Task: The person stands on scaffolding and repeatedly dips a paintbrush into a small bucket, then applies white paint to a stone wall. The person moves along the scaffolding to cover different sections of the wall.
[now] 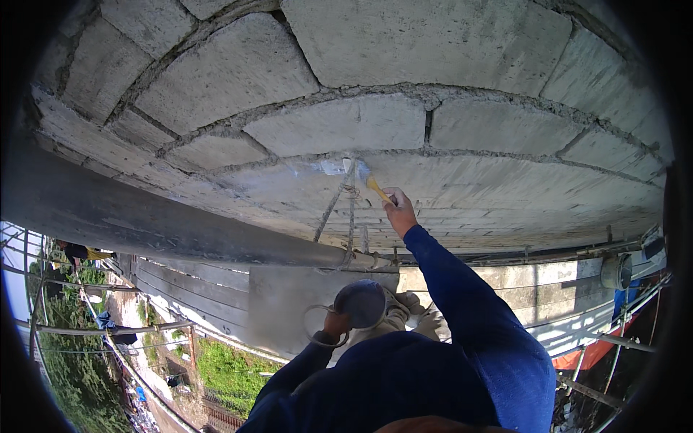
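Note:
My right hand point(399, 212) grips a brush by its yellow handle point(379, 189). The brush head touches the grey block wall point(487, 187), where a pale bluish-white wet patch point(331, 167) shows just below a mortar joint. Lower down, near my body, my left hand point(337, 323) holds a round bucket point(361, 304) at its rim, with the ring-shaped handle around my wrist. The bucket's inside looks dark; its contents cannot be made out. Two steel bars point(352, 208), tied with wire, slant between the wall and a long pipe, close to the left of the brush.
A thick dark pipe point(162, 222) runs along the wall's foot at the left. I stand on scaffold planks point(189, 287). Another bucket point(616, 271) is at the far right. Scaffold poles point(157, 328) edge the platform, with greenery and ground far below.

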The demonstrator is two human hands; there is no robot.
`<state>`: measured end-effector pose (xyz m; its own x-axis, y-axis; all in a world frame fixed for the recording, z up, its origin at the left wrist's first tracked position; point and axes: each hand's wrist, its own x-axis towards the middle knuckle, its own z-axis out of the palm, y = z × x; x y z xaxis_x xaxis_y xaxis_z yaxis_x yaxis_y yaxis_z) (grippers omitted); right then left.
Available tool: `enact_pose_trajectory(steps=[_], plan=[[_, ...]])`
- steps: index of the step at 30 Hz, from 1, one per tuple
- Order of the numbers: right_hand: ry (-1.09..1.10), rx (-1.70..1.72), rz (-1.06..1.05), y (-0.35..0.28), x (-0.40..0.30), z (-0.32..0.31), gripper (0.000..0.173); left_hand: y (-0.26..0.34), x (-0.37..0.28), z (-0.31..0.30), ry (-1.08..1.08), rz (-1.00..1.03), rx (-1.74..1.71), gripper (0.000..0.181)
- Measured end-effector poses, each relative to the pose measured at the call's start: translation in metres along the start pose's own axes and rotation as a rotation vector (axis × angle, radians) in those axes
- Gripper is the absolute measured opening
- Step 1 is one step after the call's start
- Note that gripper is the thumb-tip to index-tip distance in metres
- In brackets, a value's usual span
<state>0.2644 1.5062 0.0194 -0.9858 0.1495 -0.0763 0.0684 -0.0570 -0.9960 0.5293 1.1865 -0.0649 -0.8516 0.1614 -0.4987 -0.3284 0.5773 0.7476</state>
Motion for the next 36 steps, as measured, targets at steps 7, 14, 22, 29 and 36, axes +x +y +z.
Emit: enact_pose_trajectory(steps=[7,14,22,29,36], plan=[[0.465,0.256,0.043,-0.015,-0.079,-0.120,0.036,-0.095,0.022,-0.034,0.025,0.254,0.449,0.011],[0.688,0.480,0.043,-0.009,-0.061,-0.066,0.043,-0.120,0.016,-0.069,-0.031,0.418,1.008,0.017],[0.143,0.351,0.084,0.001,-0.042,0.099,0.040,-0.088,-0.015,-0.080,-0.041,0.090,0.642,0.018],[-0.366,0.218,-0.009,0.011,-0.034,0.113,0.029,-0.077,-0.044,-0.065,0.179,-0.430,-0.368,0.019],[-0.184,0.440,0.170,-0.029,-0.007,0.081,0.045,-0.185,-0.061,-0.089,-0.078,0.077,0.230,0.019]])
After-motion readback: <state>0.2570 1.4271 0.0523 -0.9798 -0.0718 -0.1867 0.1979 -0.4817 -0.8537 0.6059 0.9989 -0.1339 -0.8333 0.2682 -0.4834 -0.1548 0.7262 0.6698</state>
